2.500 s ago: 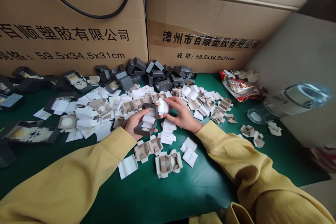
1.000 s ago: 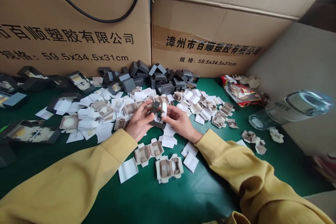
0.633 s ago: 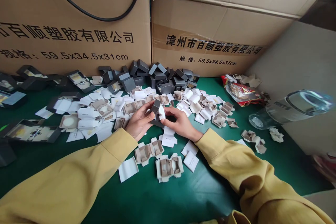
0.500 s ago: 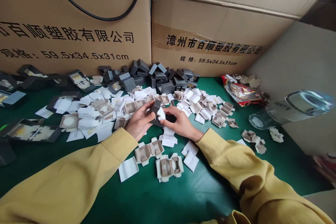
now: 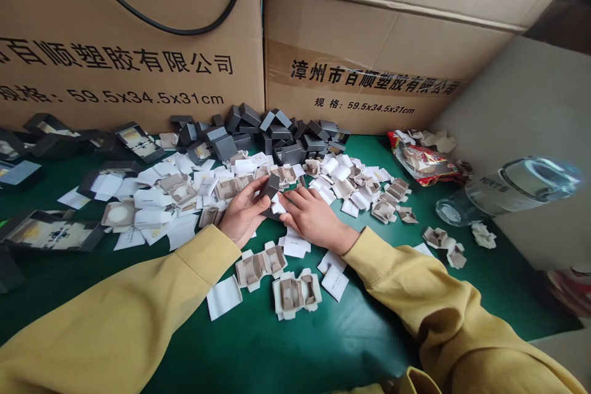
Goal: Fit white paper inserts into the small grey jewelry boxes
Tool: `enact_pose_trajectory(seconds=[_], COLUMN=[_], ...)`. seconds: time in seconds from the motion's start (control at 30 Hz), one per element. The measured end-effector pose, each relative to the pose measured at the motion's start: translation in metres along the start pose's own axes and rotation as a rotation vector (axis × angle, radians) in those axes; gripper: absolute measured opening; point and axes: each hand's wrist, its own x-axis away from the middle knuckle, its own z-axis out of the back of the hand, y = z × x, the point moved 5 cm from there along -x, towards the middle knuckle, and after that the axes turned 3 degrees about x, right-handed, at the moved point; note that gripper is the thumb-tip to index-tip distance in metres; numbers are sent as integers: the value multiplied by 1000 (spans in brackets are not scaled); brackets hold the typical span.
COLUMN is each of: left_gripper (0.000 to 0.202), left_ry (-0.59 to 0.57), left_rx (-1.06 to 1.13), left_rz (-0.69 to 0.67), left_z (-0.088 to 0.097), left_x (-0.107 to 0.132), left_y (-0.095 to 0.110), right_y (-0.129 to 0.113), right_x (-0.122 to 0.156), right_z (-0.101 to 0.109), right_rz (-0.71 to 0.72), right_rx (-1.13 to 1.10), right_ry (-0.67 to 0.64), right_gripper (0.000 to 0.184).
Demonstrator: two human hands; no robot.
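Note:
My left hand (image 5: pixel 245 212) is closed around a small dark grey box (image 5: pixel 271 186), its thumb along the near side. Over the right part of that box lies my right hand (image 5: pixel 314 215), fingers together and bent against a white paper piece (image 5: pixel 277 204) in the box. The fingers hide most of this piece. Just below my hands are a folded white card (image 5: pixel 296 245) and two opened cardboard inserts, one angled (image 5: pixel 261 266) and one nearer me (image 5: pixel 297 294). White cards also lie to the left (image 5: pixel 224 297) and right (image 5: pixel 335 283) of them.
Loose inserts and white cards (image 5: pixel 152 209) spread across the green table (image 5: pixel 258 351). Several dark boxes (image 5: pixel 224 144) are heaped at the back, before large cartons (image 5: pixel 369 61). Open dark boxes (image 5: pixel 53 231) stand left. A red snack bag (image 5: pixel 422 160) and a clear bottle (image 5: pixel 503 191) are right.
My right hand has turned palm-down, and its fingers have gone from pinching the white paper piece to pressing over it at the box. My left hand keeps its hold on the box.

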Motion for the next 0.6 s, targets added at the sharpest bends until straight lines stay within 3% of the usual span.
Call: enact_pose_trajectory(seconds=[0.13, 0.27, 0.6], left_gripper=[45, 42, 41], left_ry=[-5, -10, 1], left_rx=[-7, 4, 12], left_rz=[-9, -10, -9], left_z=[0, 1, 2], left_x=[-1, -2, -1], left_y=[1, 0, -1], right_y=[1, 0, -2], right_x=[4, 6, 2], right_z=[1, 4, 3], right_rz=[-43, 18, 155], right_rx=[-52, -114, -161], right_ry=[122, 208, 121], right_gripper=[39, 32, 28])
